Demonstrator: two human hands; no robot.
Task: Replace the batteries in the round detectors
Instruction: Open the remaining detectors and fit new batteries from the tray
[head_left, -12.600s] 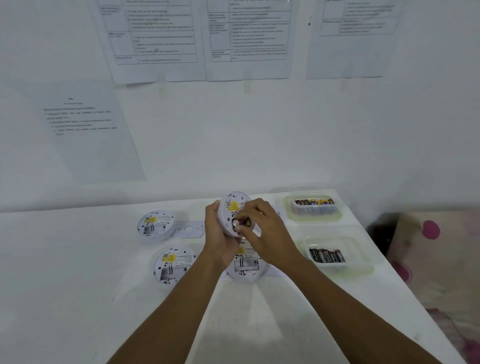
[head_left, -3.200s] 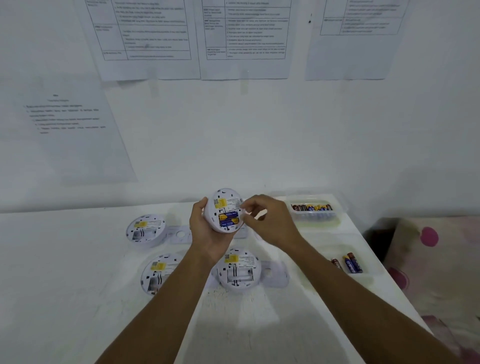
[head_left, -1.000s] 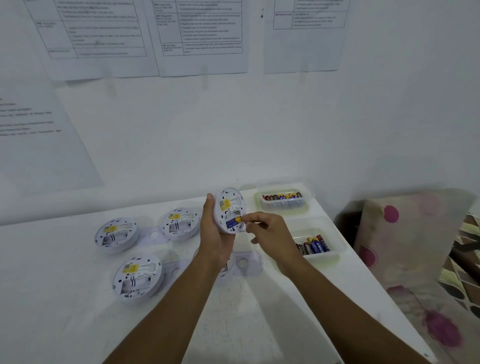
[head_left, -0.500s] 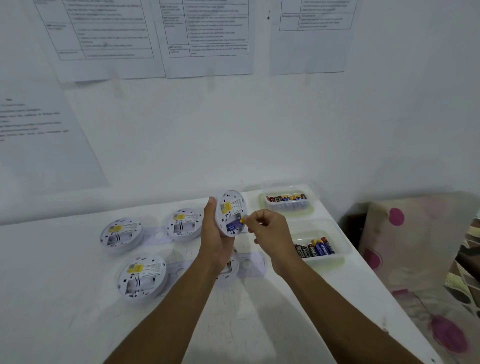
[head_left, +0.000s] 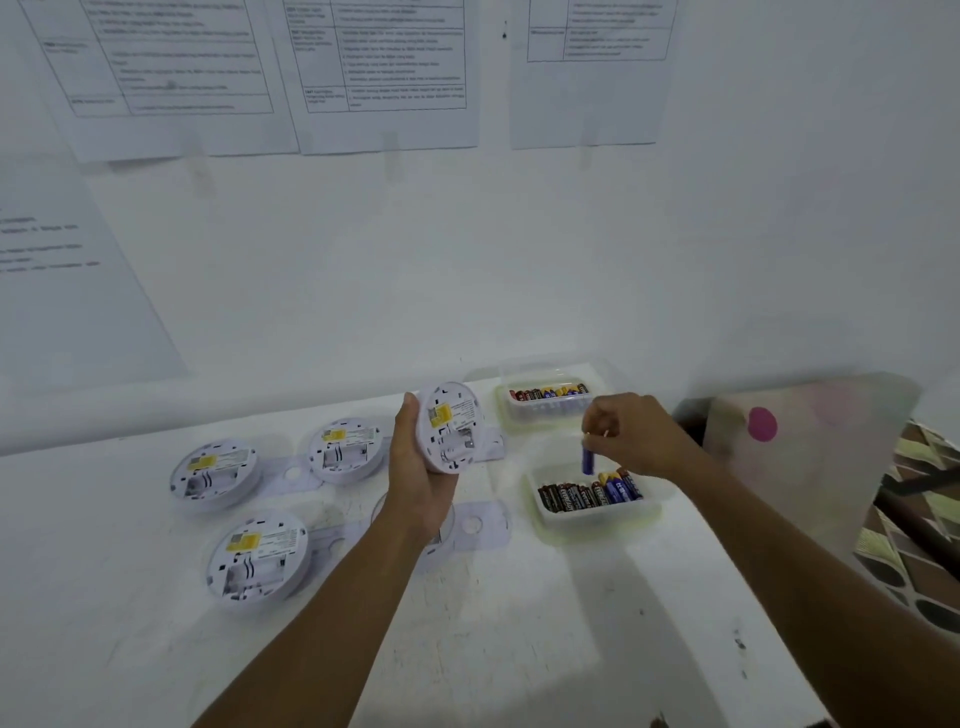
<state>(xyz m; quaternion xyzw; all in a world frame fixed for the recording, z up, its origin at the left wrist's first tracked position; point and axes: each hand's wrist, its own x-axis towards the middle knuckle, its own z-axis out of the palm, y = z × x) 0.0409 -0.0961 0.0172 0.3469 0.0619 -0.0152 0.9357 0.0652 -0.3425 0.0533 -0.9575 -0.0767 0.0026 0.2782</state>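
A clear plastic tub (head_left: 582, 526) is sitting on the white table (head_left: 519, 623) at four o'clock from the raised detector. A row of batteries (head_left: 574, 498) is lying side by side in it, mostly dark brown and black, with a few blue and yellow ones at the right end. A second clear tub (head_left: 545, 414) is sitting at twelve o'clock from the first, close to the wall. It is holding its own row of batteries (head_left: 548, 392) in red, black, yellow and blue.

The right hand (head_left: 631, 434) is hovering over the nearer tub. Its fingers (head_left: 605, 431) are pinching a blue battery (head_left: 587, 460) by its upper end, so it is hanging upright just above the row.

The left hand (head_left: 421, 467) is gripping the raised detector (head_left: 449, 426) above the table, thumb on the left rim and the rest curling behind it. The detector is standing on edge with its back facing the camera. It is round and white, and it is showing a yellow label at upper left and an open, pale battery bay below.

Three other detectors (head_left: 257, 561) are lying back-up on the table, between eight and nine o'clock from the raised one. Each is showing a yellow label and an open bay. A flat white plate (head_left: 478, 522) with a round hole is lying at six o'clock.
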